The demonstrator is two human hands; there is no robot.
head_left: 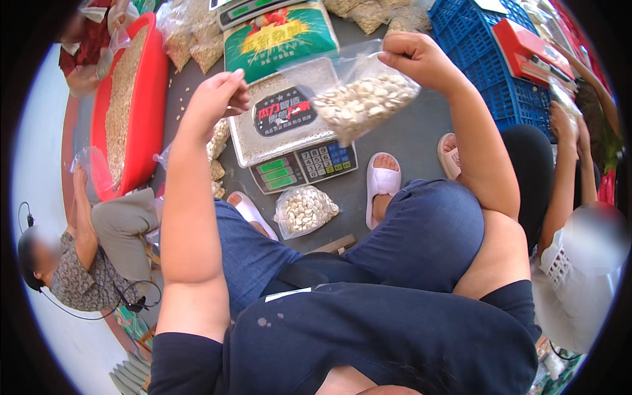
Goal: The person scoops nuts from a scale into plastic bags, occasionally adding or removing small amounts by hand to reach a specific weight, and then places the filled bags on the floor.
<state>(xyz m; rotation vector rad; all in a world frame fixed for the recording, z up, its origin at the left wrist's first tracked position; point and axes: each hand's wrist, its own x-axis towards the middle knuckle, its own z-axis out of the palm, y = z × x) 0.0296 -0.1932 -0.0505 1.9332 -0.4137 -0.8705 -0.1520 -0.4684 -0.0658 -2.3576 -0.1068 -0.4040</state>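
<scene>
My right hand (416,59) pinches the upper edge of a clear plastic bag (368,99) part-filled with flat off-white pieces like seeds or slices. The bag hangs tilted over the right side of a scale (280,135); whether it touches the plate, I cannot tell. Left of the bag and apart from it, my left hand (220,99) is raised near the scale's upper left corner, fingers loosely curled with a gap between them and nothing visible in them. Another filled clear bag (305,210) rests on the floor just below the scale's keypad, between my feet.
A green sack (280,39) lies behind the scale, with another scale (247,10) on it. A red tub (131,112) of pale pieces stands left, and blue crates (471,59) right. Filled bags (194,36) lie at the back. People sit close on both sides, handling bags.
</scene>
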